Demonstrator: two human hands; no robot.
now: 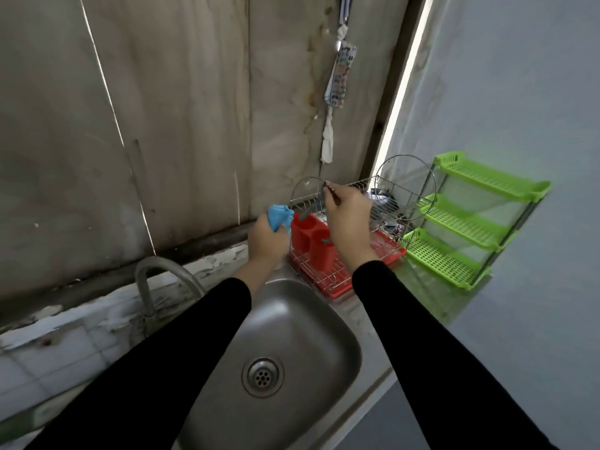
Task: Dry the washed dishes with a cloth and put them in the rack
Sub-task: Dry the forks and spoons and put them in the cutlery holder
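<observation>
My left hand (268, 237) grips a bunched blue cloth (280, 214) just left of the dish rack. My right hand (349, 219) pinches the end of a thin metal utensil (311, 207) that slants down to the left, its lower end over a red cutlery holder (313, 241). The wire dish rack (386, 203) stands on a red drip tray (388, 251) at the sink's far right. Dark dishes lie in the rack behind my right hand, partly hidden.
A steel sink (292, 345) with a drain lies below my arms, a curved tap (152, 277) at its left. A green three-tier plastic shelf (467, 219) stands right of the rack. Cloths (337, 79) hang on the back wall.
</observation>
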